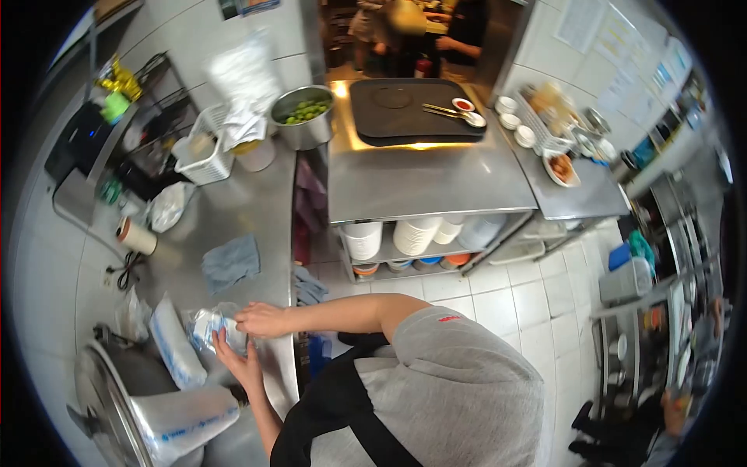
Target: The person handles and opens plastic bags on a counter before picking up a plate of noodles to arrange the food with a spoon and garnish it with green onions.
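Observation:
A clear plastic bag with blue print (208, 327) is between my two hands, above the steel counter at the lower left. My right hand (261, 319) pinches the bag's near edge with closed fingers. My left hand (235, 358) grips the lower side of the same bag, its fingers lying along the plastic and the thumb apart. What the bag contains, if anything, I cannot make out. Beside it lies a long white plastic packet (176, 342), and a larger clear bag with blue print (187, 416) sits below. A folded blue-grey cloth (231, 265) rests just beyond my hands.
On the left counter (268, 198) stand a roll (136, 235), a white basket (204, 148) and a steel pot of green produce (303, 117). A black tray (412, 113) with chopsticks and spoon sits on the pass counter. Stacked white bowls (416, 233) fill the shelf below.

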Motion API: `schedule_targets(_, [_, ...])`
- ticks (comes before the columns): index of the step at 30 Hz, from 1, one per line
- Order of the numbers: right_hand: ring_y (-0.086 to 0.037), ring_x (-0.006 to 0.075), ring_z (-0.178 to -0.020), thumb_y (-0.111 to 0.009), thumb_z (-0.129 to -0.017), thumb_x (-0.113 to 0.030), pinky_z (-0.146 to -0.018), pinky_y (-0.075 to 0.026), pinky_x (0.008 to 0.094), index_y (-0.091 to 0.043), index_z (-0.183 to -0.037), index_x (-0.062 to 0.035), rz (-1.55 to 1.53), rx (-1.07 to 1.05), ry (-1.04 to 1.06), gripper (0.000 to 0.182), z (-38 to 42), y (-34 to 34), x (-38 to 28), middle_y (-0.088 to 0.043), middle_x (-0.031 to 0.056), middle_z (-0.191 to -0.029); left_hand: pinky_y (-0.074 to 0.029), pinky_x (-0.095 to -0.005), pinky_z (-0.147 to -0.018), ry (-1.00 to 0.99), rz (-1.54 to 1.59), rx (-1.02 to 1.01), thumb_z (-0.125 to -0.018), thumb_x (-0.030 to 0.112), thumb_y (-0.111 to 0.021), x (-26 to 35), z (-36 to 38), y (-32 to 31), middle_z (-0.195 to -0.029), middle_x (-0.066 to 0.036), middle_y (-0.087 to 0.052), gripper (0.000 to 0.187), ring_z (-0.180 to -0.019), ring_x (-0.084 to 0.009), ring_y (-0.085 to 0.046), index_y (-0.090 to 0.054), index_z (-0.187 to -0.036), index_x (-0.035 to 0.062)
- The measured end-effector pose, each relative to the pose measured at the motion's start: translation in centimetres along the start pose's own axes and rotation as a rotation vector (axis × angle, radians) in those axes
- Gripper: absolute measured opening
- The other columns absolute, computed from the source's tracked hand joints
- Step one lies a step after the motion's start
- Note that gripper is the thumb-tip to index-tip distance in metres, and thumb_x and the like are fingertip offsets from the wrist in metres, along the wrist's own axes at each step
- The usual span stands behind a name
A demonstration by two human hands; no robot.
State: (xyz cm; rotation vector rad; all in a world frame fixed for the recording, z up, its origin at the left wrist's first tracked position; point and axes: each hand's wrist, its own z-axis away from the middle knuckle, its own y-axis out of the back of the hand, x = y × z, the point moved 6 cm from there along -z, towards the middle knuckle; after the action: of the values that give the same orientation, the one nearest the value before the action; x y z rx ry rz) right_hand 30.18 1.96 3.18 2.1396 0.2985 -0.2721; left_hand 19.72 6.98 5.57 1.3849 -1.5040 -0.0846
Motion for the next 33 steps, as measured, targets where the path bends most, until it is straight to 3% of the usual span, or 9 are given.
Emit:
schedule_targets(6, [-0.058,0.0304,-0.075,-0.054,-0.076,-0.02,-0.062,-0.047,0.04,-0.061,-0.082,-0.0037,-0.209,0.142,-0.623,0.019,10.0,11.4,4.7,-0.059,0.0141,-0.081,-0.018,-0.0444,-0.101,-0.019,0.015,-0.026,-0.072,0.015,-0.059,-2.1,1.1,-0.7,-0.135,-0.02,-0.026,0.05,-0.123,-0.0365,-0.025,-0.045,-0.119,0.0062])
schedule_targets(9, [-0.058,0.0253,-0.069,-0.05,-0.081,-0.019,-0.068,-0.045,0.0346,-0.06,-0.083,-0.0009,-0.162,0.597,-1.043,0.02,22.8,19.1,11.6,-0.059,0.0132,-0.07,-0.016,-0.0466,-0.101,-0.087,-0.058,-0.044,-0.074,0.016,-0.059,-2.1,1.4,-0.8,-0.136,-0.019,-0.024,0.046,-0.125,-0.0366,-0.022,-0.049,-0.118,0.0096])
schedule_targets(10, [-0.056,0.0196,-0.059,-0.047,-0.072,-0.004,-0.053,-0.046,0.0311,-0.056,-0.079,-0.0017,0.075,0.696,-0.852,0.012,27.2,22.4,14.0,-0.059,0.0101,-0.071,-0.016,-0.0466,-0.101,-0.095,-0.052,-0.052,-0.074,0.016,-0.059,-2.2,1.5,-0.9,-0.136,-0.019,-0.024,0.046,-0.125,-0.0366,-0.022,-0.049,-0.118,0.0096])
schedule_targets(13, [-0.055,0.016,-0.053,-0.046,-0.083,-0.018,-0.046,-0.045,0.0275,-0.051,-0.097,-0.0037,-0.336,1.384,-1.355,0.021,41.5,32.9,16.4,-0.06,0.0117,-0.075,-0.015,-0.0474,-0.102,-0.101,-0.175,-0.089,-0.075,0.016,-0.058,-2.6,2.2,-1.8,-0.138,-0.019,-0.021,0.049,-0.126,-0.0372,-0.019,-0.046,-0.122,0.0108])
schedule_targets(14, [-0.055,0.0176,-0.05,-0.043,-0.08,-0.009,-0.043,-0.046,0.028,-0.048,-0.095,-0.001,-0.415,1.61,-1.148,0.018,47.1,34.9,17.8,-0.058,0.012,-0.072,-0.015,-0.0474,-0.102,-0.094,-0.181,-0.083,-0.075,0.016,-0.058,-2.8,2.3,-2.1,-0.138,-0.019,-0.021,0.049,-0.126,-0.0372,-0.019,-0.046,-0.122,0.0108])
schedule_targets(18, [-0.061,0.0257,-0.055,-0.045,-0.08,-0.011,-0.044,-0.05,0.0319,-0.044,-0.102,0.0069,-0.21,1.726,-1.533,0.028,58.4,43.7,18.2,-0.06,0.0171,-0.076,-0.014,-0.047,-0.102,-0.049,-0.169,-0.023,-0.077,0.017,-0.057,-2.1,2.5,-2.6,-0.139,-0.019,-0.02,0.055,-0.126,-0.0372,-0.019,-0.038,-0.127,0.0077])
schedule_targets(22, [-0.061,0.0369,-0.066,-0.049,-0.082,-0.016,-0.051,-0.053,0.039,-0.035,-0.11,0.0074,-0.363,1.919,-1.414,0.039,64.6,48.0,20.3,-0.056,0.0256,-0.094,-0.014,-0.046,-0.103,0.007,-0.218,0.064,-0.08,0.02,-0.056,-2.8,2.7,-4.4,-0.138,-0.019,-0.022,0.06,-0.127,-0.0366,-0.019,-0.03,-0.13,0.0008])
schedule_targets(26, [-0.058,0.0412,-0.081,-0.048,-0.085,-0.025,-0.062,-0.053,0.0427,-0.026,-0.12,0.0006,-0.443,1.954,-1.426,0.049,68.9,50.4,23.0,-0.048,0.0296,-0.108,-0.015,-0.0422,-0.103,0.241,-0.183,0.14,-0.083,0.028,-0.054,-4.6,3.1,-6.7,-0.137,-0.02,-0.023,0.062,-0.126,-0.0352,-0.021,-0.029,-0.129,-0.004])
schedule_targets(33, [-0.059,0.0388,-0.076,-0.046,-0.083,-0.021,-0.059,-0.053,0.041,-0.035,-0.109,0.0072,-0.496,1.855,-1.309,0.04,73.0,51.9,25.2,-0.051,0.0292,-0.1,-0.021,-0.0425,-0.101,0.298,-0.543,0.215,-0.085,0.038,-0.048,-3.1,2.8,-8.5,-0.131,-0.023,-0.032,0.062,-0.122,-0.0362,-0.029,-0.034,-0.126,-0.0061])
